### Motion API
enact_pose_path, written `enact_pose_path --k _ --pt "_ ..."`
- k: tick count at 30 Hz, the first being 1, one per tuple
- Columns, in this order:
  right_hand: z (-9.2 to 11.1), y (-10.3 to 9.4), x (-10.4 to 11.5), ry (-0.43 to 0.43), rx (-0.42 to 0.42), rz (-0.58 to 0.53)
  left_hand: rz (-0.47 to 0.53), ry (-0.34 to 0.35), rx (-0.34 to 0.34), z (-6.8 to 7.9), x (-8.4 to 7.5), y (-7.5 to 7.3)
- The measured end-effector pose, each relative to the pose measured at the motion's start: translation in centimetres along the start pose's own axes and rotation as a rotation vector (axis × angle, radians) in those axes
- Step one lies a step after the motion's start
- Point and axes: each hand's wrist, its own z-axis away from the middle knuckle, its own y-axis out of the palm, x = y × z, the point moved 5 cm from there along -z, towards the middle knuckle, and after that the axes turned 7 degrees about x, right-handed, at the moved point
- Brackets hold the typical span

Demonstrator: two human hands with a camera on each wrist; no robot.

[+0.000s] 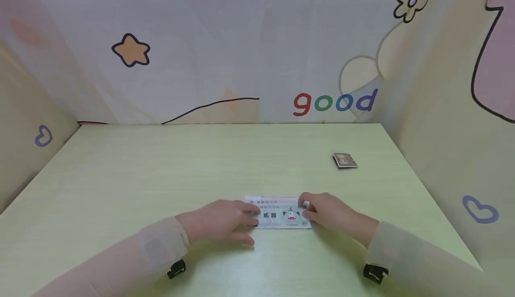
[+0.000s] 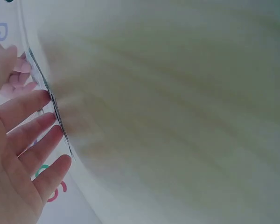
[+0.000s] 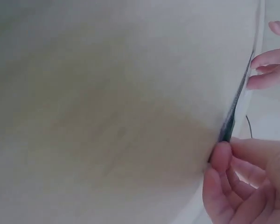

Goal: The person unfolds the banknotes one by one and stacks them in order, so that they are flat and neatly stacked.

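Note:
A printed paper note with Chinese characters and a cartoon face lies flat near the front middle of the table. A second strip of the same print shows along its far edge, so there seems to be more than one layer. My left hand rests its spread, fairly straight fingers on the note's left end. At the other end, my right hand pinches the note's right edge between thumb and fingers. Seen edge-on in the right wrist view, the note runs from the right fingertips toward the left hand.
A small folded brownish-grey printed paper lies farther back on the right of the pale green table. Printed cloth walls enclose the table at the back and both sides.

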Motion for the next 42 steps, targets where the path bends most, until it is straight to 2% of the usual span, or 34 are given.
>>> enact_pose_path --k 6,8,17,25,30,32,35,37,42 --pt "1.5 0.1 1.0 -0.127 -0.022 0.312 -0.031 -0.011 0.029 0.4 -0.1 0.5" --pt "2.0 0.3 1.1 -0.161 -0.015 0.377 -0.049 -0.009 0.038 0.6 -0.1 0.7" --pt "2.5 0.3 1.3 -0.245 -0.057 0.415 -0.044 -0.038 0.109 1.3 -0.9 0.9" --pt "2.2 0.2 0.9 -0.212 -0.021 0.343 -0.038 -0.050 0.125 1.4 -1.1 1.0" --pt "1.9 -0.6 -0.3 -0.214 0.051 0.189 -0.016 -0.042 0.124 1.3 -1.0 1.2" --pt "1.7 -1.2 -1.0 -0.198 0.055 0.109 -0.010 -0.040 0.117 1.4 -1.1 1.2" --pt "1.2 -2.4 -2.5 -0.128 0.006 0.021 -0.004 -0.043 0.111 1.4 -1.1 1.0" --pt "0.9 -3.5 -3.8 -0.074 -0.061 -0.017 0.000 -0.046 0.112 1.4 -1.1 0.9" --pt "-0.1 -6.4 -7.3 0.031 -0.216 -0.055 0.008 -0.059 0.124 1.4 -1.1 0.8"
